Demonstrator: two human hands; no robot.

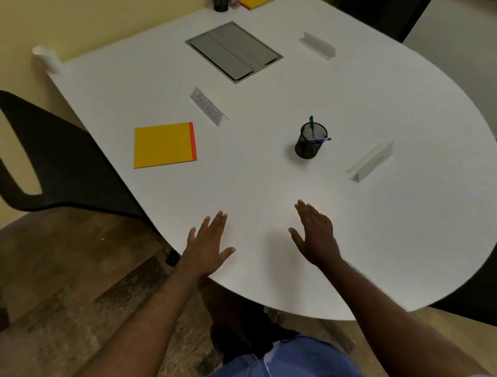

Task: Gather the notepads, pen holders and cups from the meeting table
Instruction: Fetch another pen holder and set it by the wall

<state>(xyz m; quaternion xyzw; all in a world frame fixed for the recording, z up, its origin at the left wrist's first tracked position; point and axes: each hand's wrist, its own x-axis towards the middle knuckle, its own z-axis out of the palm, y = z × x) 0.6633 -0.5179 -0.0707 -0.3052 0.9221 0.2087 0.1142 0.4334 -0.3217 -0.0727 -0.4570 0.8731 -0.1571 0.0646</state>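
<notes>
A yellow notepad (164, 145) with a red spine lies flat on the left part of the white meeting table (269, 188). A black mesh pen holder (309, 141) with a green and a blue pen stands near the middle. A white paper cup (47, 57) stands at the table's far left corner. A second yellow notepad (252, 3) and a dark pen holder (221, 5) show at the top edge, cut off. My left hand (208, 246) and my right hand (316, 236) hover open over the near edge, holding nothing.
Three folded name cards stand on the table: one behind the notepad (208, 106), one right of the pen holder (371, 161), one at the back (317, 45). A grey cable hatch (234, 52) is set in the top. A black chair (53, 161) stands at the left.
</notes>
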